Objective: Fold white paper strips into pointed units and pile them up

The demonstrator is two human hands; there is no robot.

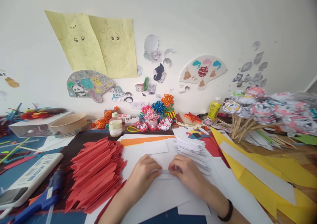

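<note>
A narrow strip of white paper [166,175] lies between my hands over white sheets [170,192]. My left hand [146,169] pinches its left end with thumb and fingers. At the other end, my right hand [185,169] grips the same strip, its fingers curled. Behind my right hand rises a stack of folded white paper strips [190,149]. To the left of my left hand is a large pile of folded red paper strips [96,171]. A loose white strip [156,147] rests just beyond my hands.
A blue glue gun [49,191] and a white power strip [32,177] lie at left. Behind stand a small bottle [115,125], pipe-cleaner flowers [158,109] and a yellow bottle [214,109]. Yellow paper [262,184] and paper flowers on sticks [247,108] occupy the right.
</note>
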